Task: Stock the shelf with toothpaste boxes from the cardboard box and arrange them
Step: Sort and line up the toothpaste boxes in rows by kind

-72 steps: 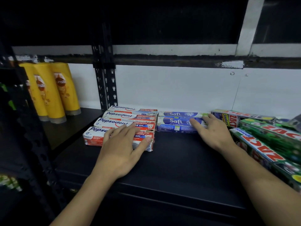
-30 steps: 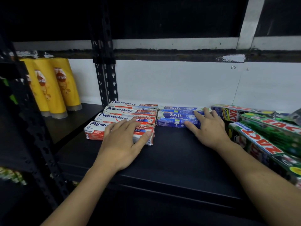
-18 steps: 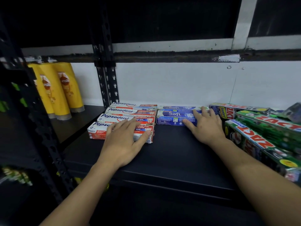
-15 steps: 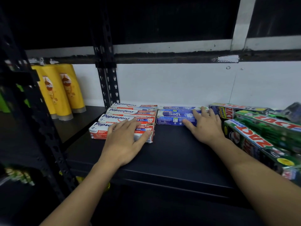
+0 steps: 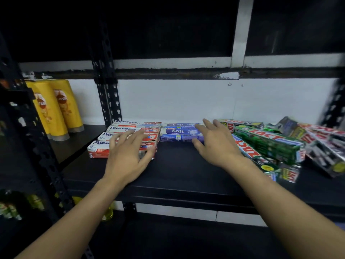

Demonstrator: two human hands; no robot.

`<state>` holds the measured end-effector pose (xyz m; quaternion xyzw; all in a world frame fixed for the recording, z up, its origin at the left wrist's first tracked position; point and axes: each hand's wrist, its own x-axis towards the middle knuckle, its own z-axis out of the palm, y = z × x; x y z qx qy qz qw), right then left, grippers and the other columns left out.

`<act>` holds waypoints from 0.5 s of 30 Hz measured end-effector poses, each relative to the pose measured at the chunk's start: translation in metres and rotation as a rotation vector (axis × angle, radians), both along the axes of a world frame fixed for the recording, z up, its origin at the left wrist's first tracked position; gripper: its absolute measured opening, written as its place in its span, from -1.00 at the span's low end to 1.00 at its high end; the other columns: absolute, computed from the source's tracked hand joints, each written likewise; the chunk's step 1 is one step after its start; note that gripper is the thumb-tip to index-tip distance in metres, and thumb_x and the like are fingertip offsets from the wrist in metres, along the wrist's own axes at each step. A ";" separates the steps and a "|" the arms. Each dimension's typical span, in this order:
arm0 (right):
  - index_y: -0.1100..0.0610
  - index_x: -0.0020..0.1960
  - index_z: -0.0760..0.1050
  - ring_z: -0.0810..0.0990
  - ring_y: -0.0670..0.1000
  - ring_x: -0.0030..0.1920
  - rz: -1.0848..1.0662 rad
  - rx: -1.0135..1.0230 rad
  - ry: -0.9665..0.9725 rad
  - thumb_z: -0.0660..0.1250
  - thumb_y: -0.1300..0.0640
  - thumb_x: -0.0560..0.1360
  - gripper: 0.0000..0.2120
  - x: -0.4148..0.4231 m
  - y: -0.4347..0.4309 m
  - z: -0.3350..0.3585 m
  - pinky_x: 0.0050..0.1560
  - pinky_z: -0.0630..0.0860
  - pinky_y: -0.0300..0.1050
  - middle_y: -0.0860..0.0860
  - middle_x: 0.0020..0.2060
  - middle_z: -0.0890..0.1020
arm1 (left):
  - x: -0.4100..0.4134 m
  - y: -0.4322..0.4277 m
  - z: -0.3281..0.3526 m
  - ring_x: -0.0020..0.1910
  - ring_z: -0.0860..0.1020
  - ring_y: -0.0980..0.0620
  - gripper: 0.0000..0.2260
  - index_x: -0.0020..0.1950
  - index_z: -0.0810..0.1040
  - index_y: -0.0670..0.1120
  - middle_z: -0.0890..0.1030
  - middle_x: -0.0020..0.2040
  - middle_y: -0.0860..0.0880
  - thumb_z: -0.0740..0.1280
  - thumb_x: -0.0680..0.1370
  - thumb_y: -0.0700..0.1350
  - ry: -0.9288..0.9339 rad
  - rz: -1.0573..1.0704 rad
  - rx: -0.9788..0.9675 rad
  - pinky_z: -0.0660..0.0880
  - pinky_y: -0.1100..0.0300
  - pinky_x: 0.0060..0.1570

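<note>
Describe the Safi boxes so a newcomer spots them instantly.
On the black shelf, look along the white back wall, between the red-and-white Pepsodent boxes and the green Zact pile. The Safi boxes lie there, just left of the right hand. They alone are mostly blue.

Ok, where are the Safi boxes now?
Head view: Safi boxes sit centrally by the back wall, Pepsodent boxes to their left, the right hand at their right end.

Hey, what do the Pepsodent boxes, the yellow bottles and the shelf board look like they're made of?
Pepsodent boxes: likely thin printed cardboard, slightly glossy; crisp folded edges. Yellow bottles: probably plastic; smooth moulded curves with a soft sheen. Shelf board: matte black, perhaps painted metal or laminate; the look leaves it open.
</note>
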<state>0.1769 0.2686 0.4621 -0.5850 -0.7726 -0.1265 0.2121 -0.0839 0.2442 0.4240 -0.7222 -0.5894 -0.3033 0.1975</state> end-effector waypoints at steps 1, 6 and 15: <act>0.01 0.52 0.25 0.15 0.20 0.51 -0.013 0.003 0.012 0.11 -0.12 0.61 -0.49 0.010 -0.012 0.010 0.49 0.14 0.09 0.06 0.53 0.24 | 0.010 -0.002 0.001 0.41 0.36 0.05 -0.56 0.30 0.52 0.05 0.51 0.37 0.10 0.12 0.57 0.25 -0.034 -0.023 0.018 0.07 0.01 0.40; 0.09 0.29 0.49 0.53 0.26 0.13 -0.106 0.199 0.144 0.17 0.05 0.58 -0.67 0.079 -0.058 0.036 0.03 0.53 0.09 0.16 0.10 0.64 | 0.088 -0.010 0.008 0.31 0.44 0.02 -0.54 0.29 0.50 0.07 0.56 0.27 0.10 0.14 0.54 0.30 -0.220 -0.201 -0.090 0.24 -0.02 0.36; 0.06 0.33 0.50 0.63 0.18 0.03 -0.280 0.102 0.444 0.33 -0.10 0.52 -0.57 0.149 -0.104 0.003 -0.06 0.48 -0.05 0.14 -0.04 0.69 | 0.223 -0.037 0.009 0.34 0.41 0.21 -0.28 0.40 0.30 0.21 0.45 0.36 0.26 0.37 0.33 0.45 -0.401 -0.597 -0.531 0.37 0.16 0.32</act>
